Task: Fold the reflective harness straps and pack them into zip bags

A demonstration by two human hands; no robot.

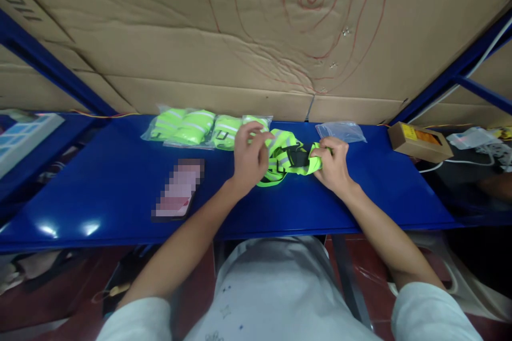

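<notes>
A neon-green reflective strap vest [283,157] with grey bands and black fittings lies bunched on the blue table in front of me. My right hand [334,165] is closed on its right end, thumb and fingers pinching the green strap beside a black patch. At the vest's left side, my left hand [248,157] is raised with bent fingers apart and nothing visible in them. Whether its fingertips touch the fabric I cannot tell. Behind and left of that hand, several packed green bundles [194,127] in clear bags lie in a row, the rightmost partly hidden by my fingers.
A phone [179,189] lies on the blue table [120,181] left of my forearm. Clear plastic bags [342,131] are at the back right, near a small cardboard box [420,141]. A cardboard wall [160,26] closes off the back, with blue frame bars at both sides.
</notes>
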